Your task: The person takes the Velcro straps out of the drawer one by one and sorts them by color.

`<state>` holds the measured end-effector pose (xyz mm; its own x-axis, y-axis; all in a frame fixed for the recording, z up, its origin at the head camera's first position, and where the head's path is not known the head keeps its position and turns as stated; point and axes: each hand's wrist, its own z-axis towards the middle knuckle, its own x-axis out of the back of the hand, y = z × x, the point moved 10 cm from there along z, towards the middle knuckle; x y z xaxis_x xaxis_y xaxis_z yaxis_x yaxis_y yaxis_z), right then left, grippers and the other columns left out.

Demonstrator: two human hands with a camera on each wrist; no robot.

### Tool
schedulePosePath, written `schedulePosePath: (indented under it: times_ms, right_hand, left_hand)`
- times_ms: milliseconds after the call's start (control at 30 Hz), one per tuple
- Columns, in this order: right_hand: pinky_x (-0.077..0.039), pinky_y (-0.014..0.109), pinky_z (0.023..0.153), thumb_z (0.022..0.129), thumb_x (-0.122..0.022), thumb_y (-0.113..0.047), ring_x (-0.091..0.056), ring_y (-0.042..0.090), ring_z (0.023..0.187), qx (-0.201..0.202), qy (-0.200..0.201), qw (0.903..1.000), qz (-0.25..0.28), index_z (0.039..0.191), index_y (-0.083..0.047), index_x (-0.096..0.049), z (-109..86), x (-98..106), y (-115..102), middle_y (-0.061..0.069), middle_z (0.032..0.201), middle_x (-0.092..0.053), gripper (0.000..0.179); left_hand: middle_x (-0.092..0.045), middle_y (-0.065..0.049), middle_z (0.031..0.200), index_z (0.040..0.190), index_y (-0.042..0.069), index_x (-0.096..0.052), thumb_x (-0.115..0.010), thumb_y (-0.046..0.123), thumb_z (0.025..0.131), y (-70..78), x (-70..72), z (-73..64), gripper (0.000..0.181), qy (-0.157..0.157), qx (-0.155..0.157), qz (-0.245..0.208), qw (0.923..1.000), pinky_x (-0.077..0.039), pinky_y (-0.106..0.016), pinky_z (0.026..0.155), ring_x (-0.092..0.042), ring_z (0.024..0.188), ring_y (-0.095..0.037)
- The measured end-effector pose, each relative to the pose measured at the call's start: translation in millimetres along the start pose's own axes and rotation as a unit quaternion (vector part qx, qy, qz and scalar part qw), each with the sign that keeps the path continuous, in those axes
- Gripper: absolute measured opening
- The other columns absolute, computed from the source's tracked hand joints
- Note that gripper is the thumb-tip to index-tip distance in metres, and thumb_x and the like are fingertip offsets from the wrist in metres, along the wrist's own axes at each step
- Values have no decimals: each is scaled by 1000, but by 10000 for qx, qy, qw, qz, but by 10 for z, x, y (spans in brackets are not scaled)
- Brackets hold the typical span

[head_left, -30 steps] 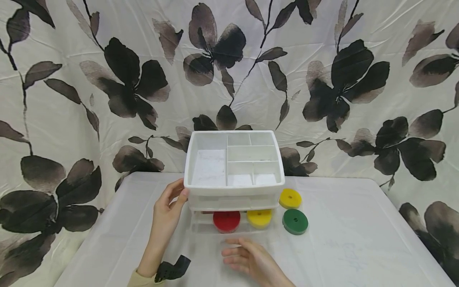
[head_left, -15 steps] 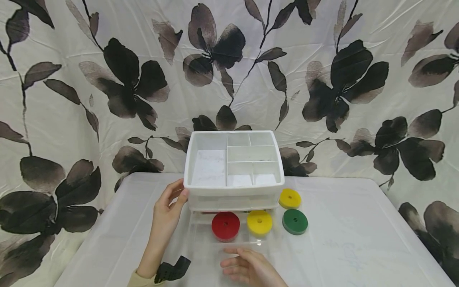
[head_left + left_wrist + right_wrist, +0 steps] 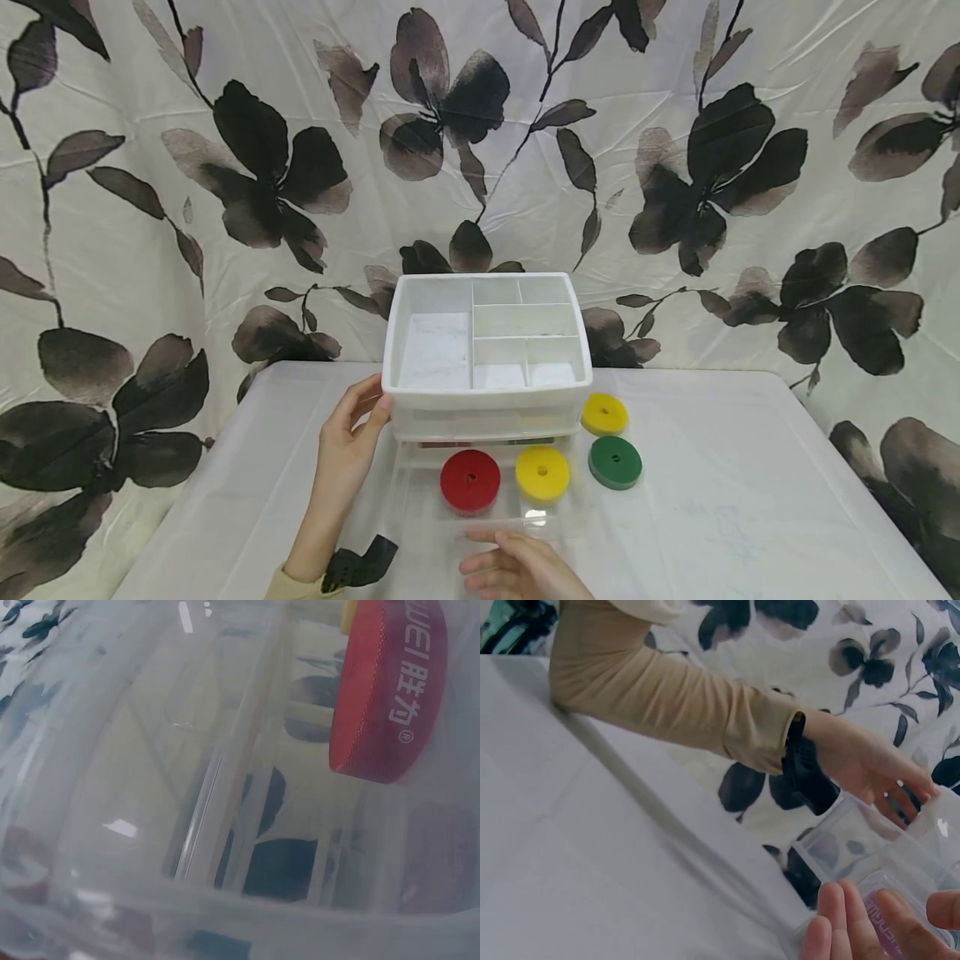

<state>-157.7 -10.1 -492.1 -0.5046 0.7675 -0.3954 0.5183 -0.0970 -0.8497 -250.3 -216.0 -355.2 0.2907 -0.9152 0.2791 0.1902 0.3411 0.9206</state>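
Observation:
A white desktop drawer organizer [image 3: 487, 400] with a divided top tray stands at the centre of the table. My left hand [image 3: 348, 442] touches its left side near the front corner, thumb and fingertips against the edge. A clear lower drawer [image 3: 412, 500] sticks out at the front. Inside it lie a red tape roll [image 3: 470, 482], with white lettering on its side in the left wrist view, and a yellow roll [image 3: 542, 473]. My right hand [image 3: 525, 567] holds the drawer's front edge, index finger bent over it in the right wrist view.
Right of the organizer, another yellow roll [image 3: 604, 414] and a green roll [image 3: 615, 462] lie on the white table [image 3: 712, 500]. A floral curtain [image 3: 480, 150] hangs behind. A black wrist strap [image 3: 360, 565] is on the left wrist.
The clear drawer has slid out toward me with my right hand, bringing the red and yellow rolls fully into view. My left hand has stayed at the organizer's side.

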Motion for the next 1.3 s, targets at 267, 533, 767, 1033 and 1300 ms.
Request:
schedulePosePath:
  times_ms: [267,533,767,1033,1300]
  right_hand:
    - [-53,33,96,101,-38,-49,-65,15,102,0,-91,10000,-2,145,-1,-37,-27,-31,45,12,122,-65,65]
    - [-55,33,92,98,-43,-48,-65,17,101,-170,-123,9991,-367,139,-3,-45,-123,-16,79,10,120,-66,61]
    - [-56,27,90,102,-42,-36,-65,17,98,210,-507,9899,-1307,130,4,-51,-277,24,-118,14,116,-67,50]
    - [-51,19,88,103,-43,-28,-63,13,100,596,-737,9748,-2020,127,0,-55,-555,33,-542,18,118,-64,39]
    - [-52,18,87,100,-51,-27,-65,14,98,863,-349,9611,-2601,121,-5,-60,-687,73,-928,16,115,-67,32]
  left_hand:
    - [-60,-3,128,133,16,-55,-60,26,96,17,8,-11,39,20,-50,1,10000,-49,-7,83,-54,106,8]
    - [-60,-3,128,133,16,-55,-60,28,96,19,6,-18,39,12,-7,-11,10000,-49,-8,83,-53,107,7]
    - [-59,-2,130,133,17,-54,-60,29,95,5,7,-18,40,1,52,-16,10000,-49,-9,83,-53,108,6]
    - [-59,-2,130,134,18,-54,-59,31,96,19,15,-12,41,-23,125,107,9999,-48,-7,83,-53,109,3]
    - [-58,-3,131,135,17,-53,-58,31,96,12,3,-14,42,-81,171,78,9998,-47,-7,84,-52,109,3]
